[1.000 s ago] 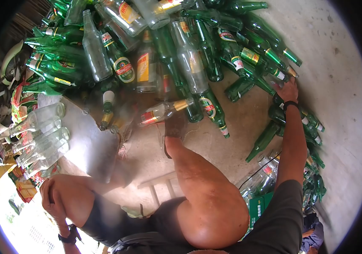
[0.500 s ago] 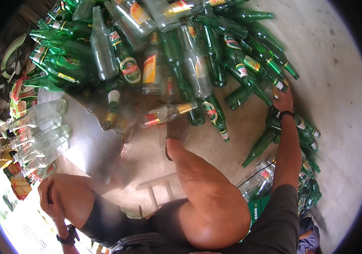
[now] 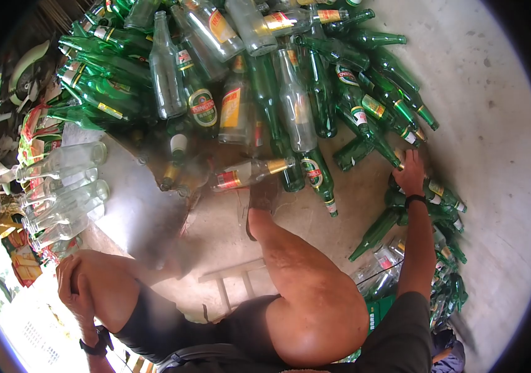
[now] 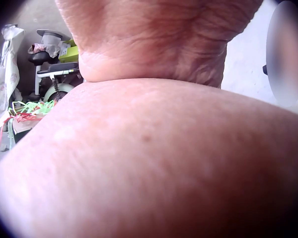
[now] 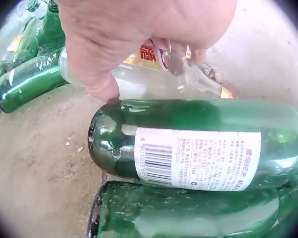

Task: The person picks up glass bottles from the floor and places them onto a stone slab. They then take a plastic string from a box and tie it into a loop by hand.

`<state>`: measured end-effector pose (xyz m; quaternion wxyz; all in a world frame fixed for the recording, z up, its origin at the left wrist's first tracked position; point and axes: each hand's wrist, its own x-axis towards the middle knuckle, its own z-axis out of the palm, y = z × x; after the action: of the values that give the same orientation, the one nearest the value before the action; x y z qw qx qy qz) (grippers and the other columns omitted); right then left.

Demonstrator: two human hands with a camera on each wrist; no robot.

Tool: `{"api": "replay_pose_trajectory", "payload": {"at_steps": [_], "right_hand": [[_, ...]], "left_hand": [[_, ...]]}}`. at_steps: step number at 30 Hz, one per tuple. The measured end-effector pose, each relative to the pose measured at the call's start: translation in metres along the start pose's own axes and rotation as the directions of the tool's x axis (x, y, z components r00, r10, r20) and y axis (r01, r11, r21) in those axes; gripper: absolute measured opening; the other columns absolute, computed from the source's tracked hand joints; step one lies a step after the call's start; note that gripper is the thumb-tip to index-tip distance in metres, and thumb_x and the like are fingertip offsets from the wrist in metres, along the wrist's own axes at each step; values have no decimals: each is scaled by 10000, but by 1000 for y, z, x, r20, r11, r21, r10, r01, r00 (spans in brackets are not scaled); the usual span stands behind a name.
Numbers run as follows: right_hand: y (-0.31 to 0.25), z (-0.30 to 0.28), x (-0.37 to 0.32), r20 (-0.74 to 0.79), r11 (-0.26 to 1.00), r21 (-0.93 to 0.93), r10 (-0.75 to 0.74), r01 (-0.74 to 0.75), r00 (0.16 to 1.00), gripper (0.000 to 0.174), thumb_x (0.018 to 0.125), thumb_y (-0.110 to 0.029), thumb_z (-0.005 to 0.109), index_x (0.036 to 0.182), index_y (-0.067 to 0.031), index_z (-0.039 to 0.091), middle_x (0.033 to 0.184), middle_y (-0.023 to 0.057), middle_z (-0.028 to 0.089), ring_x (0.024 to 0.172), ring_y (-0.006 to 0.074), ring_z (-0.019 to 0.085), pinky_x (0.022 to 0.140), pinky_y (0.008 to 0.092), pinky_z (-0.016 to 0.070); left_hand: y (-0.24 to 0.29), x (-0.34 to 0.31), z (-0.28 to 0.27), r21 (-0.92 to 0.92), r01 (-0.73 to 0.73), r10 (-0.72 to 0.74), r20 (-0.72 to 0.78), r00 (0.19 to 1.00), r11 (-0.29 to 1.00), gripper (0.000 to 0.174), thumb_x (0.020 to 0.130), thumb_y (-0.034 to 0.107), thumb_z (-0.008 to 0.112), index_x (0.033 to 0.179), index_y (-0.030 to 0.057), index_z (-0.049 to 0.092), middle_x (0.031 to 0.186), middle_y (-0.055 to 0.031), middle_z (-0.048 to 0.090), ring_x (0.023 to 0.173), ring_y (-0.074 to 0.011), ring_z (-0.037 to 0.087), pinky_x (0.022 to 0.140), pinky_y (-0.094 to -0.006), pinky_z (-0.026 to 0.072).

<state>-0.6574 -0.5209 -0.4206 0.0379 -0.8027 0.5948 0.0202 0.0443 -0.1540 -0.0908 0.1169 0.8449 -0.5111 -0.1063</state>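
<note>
My right hand [image 3: 411, 174] reaches out to the row of green bottles [image 3: 430, 199] lying on the concrete at the right. In the right wrist view this hand [image 5: 139, 29] curls thumb and fingers round a clear bottle [image 5: 144, 84] with a red and yellow label. The thumb tip touches the base of a green bottle [image 5: 198, 144] with a white barcode label, and another green bottle [image 5: 188, 213] lies below it. My left hand [image 3: 74, 286] rests on my left knee and holds nothing. The left wrist view shows only the heel of that hand [image 4: 154, 39] pressed on the knee [image 4: 149, 158].
A big heap of green and clear bottles [image 3: 265, 93] fills the floor ahead. Several clear bottles [image 3: 60, 193] lie in a row at the left beside a grey sheet [image 3: 135, 205]. A green crate [image 3: 374, 311] stands at my right side. A scooter [image 4: 52, 74] is parked behind.
My right hand has drawn back from the far bottles toward me along the right-hand row. The head view has shifted slightly. The left hand has stayed on the knee.
</note>
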Motion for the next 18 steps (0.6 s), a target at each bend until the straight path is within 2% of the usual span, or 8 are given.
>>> {"api": "replay_pose_trajectory", "payload": {"at_steps": [3, 9, 14, 18], "right_hand": [[-6, -5, -6, -23, 999, 35, -3, 3, 1000, 544, 652, -130, 816, 1100, -37, 522, 1099, 172, 532, 1043, 414, 551, 894, 486, 484], [-14, -17, -16, -3, 997, -23, -80, 80, 997, 530, 634, -140, 819, 1061, -35, 523, 1078, 164, 518, 1043, 393, 540, 890, 471, 478], [-28, -24, -29, 62, 981, -15, -195, 196, 979, 537, 590, -120, 809, 1033, -41, 517, 1042, 169, 500, 1022, 393, 527, 873, 481, 469], [-55, -37, -55, 95, 990, -15, -138, 140, 986, 523, 600, -122, 800, 1036, -43, 523, 1053, 171, 508, 1039, 389, 525, 895, 475, 472]], "left_hand": [[-4, -4, -1, -13, -15, 15, -18, 1000, 1000, 328, 859, 105, 596, 1137, -47, 680, 1178, -208, 670, 1161, -375, 603, 1056, -472, 438], [-4, -12, -6, -25, -64, 63, -35, 997, 998, 338, 830, 88, 615, 1134, -45, 681, 1175, -210, 675, 1147, -377, 616, 1046, -469, 452], [-5, -20, -10, -32, -69, 66, -67, 996, 997, 331, 820, 95, 633, 1118, -39, 686, 1169, -206, 680, 1146, -370, 620, 1042, -464, 457], [-6, -28, -15, -35, -99, 96, -90, 991, 994, 307, 824, 103, 641, 1093, -36, 693, 1156, -194, 688, 1136, -366, 622, 1036, -460, 460]]}}
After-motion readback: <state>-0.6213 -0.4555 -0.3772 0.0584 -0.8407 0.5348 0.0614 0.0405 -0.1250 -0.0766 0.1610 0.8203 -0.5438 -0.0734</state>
